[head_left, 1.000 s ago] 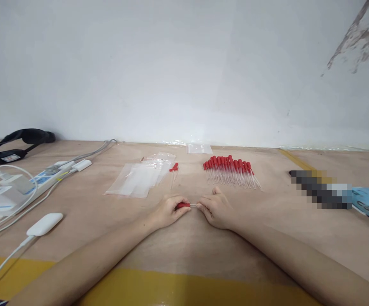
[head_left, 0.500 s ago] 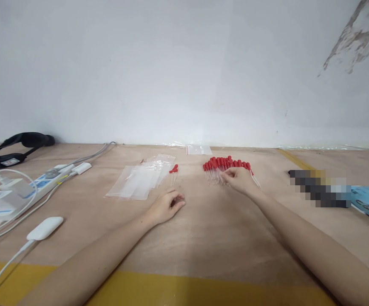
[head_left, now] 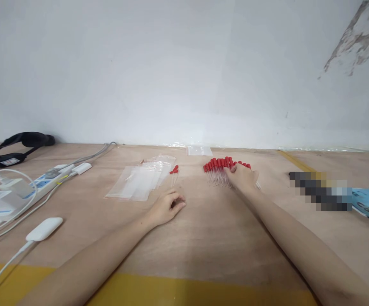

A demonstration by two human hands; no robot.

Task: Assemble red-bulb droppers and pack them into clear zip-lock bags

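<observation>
Right hand [head_left: 242, 178] lies curled over the row of red-bulbed droppers [head_left: 218, 169] at the worktop's far side, grip hidden; better to pinch 1 bulb only. Left hand [head_left: 167, 207] rests loosely open, empty.

Both forearms were bare to the frame's edge; the left hand [head_left: 165, 208] and right hand [head_left: 242, 177] wore nothing.

Bright, even, soft light; faint shadows, wide-angle bending at edges, one pixelated patch.
</observation>
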